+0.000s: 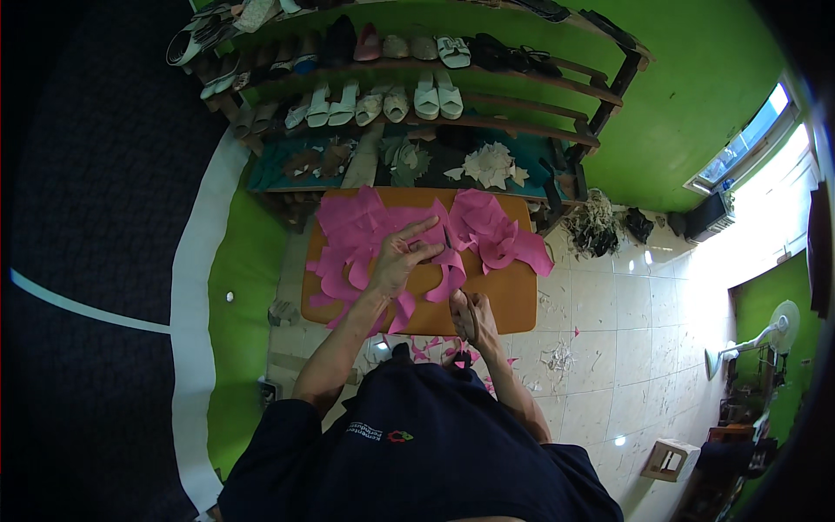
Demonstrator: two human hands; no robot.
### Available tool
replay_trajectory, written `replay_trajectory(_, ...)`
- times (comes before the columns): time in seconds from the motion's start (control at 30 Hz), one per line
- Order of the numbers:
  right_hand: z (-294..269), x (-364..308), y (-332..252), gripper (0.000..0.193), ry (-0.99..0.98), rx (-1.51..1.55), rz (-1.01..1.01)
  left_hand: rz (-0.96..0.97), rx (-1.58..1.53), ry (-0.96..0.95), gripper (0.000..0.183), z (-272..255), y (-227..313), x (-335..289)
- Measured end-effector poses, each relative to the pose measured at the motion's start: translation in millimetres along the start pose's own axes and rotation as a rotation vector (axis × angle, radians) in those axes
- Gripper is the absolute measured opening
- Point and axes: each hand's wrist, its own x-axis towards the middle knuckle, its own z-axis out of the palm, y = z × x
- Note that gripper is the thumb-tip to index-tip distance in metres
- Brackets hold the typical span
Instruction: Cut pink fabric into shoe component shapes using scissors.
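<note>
My left hand (pixel 402 261) reaches over the orange-brown table (pixel 513 300), with its thumb and forefinger on a pink sheet (pixel 426 233) of thin, flexible material. Closed around the handles of a pair of scissors, my right hand (pixel 475 318) is at the table's near edge. A dark blade of the scissors (pixel 449 238) shows beside the left fingertips, against the pink sheet. Part of the scissors is hidden behind a curled pink strip (pixel 447 277). More pink pieces (pixel 497 235) with curved cut edges lie heaped across the table, on both sides of my hands.
Beyond the table stands a wooden rack (pixel 522 109) with several rows of shoes and sandals. Cut pale scraps (pixel 491 165) lie on its lowest shelf. Small pink scraps (pixel 424 350) litter the tiled floor near my feet. A white fan (pixel 774 329) stands at the right.
</note>
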Motion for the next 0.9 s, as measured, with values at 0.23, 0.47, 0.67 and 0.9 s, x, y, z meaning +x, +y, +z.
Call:
replay_trajectory(0.23,5.3,-3.4,-5.5,0.059,0.055,-0.045,-0.006,0.027,-0.023,0.078,0.050,6.7,0.6,2.9)
replay_trajectory(0.47,2.9,-0.6,-5.6,0.056,-0.047,-0.064,-0.039,0.043,-0.016,0.076,0.048,-0.5,-8.1,5.4)
replay_trajectory(0.67,3.7,3.6,-12.6,0.053,-0.039,-0.004,-0.043,0.019,-0.046,0.111,0.051,10.1,-1.9,2.0)
replay_trajectory(0.9,4.2,7.9,-6.6,0.051,-0.001,0.008,0.008,0.054,-0.063,0.130,0.054,10.0,-5.9,-0.7)
